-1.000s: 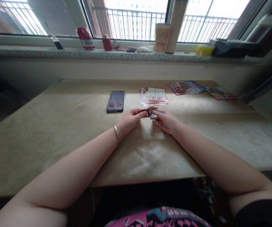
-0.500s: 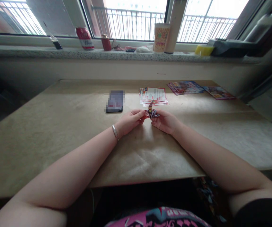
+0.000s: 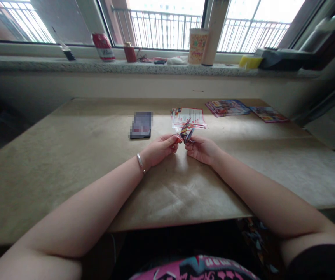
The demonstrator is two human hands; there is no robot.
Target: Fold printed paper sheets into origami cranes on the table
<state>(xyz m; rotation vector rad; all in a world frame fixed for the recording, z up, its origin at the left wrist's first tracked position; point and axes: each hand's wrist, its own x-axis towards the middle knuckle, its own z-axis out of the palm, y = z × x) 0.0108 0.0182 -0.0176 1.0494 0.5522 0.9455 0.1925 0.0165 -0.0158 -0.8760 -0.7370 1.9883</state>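
Note:
A small folded paper piece (image 3: 186, 134), printed in red, dark and white with pointed flaps sticking up, is held between both hands just above the table. My left hand (image 3: 165, 147) pinches its red left end between thumb and fingers. On the other side my right hand (image 3: 201, 149) grips its right part, fingers curled. Parts of the paper are hidden by the fingertips. Right behind it lies a stack of printed sheets (image 3: 191, 116), white with red edges. To the left of that stack is a dark phone-like flat object (image 3: 142, 125), its surface blurred.
Colourful printed sheets (image 3: 228, 107) and another pile (image 3: 268, 114) lie at the back right of the table (image 3: 68, 167). The windowsill (image 3: 156, 69) carries a red can (image 3: 103, 47), a small red container (image 3: 130, 53), a paper cup (image 3: 198, 46) and a yellow object (image 3: 250, 62).
The folded paper has tilted and its flaps now stand higher and farther apart. Both hands keep their hold, with only slight finger movement.

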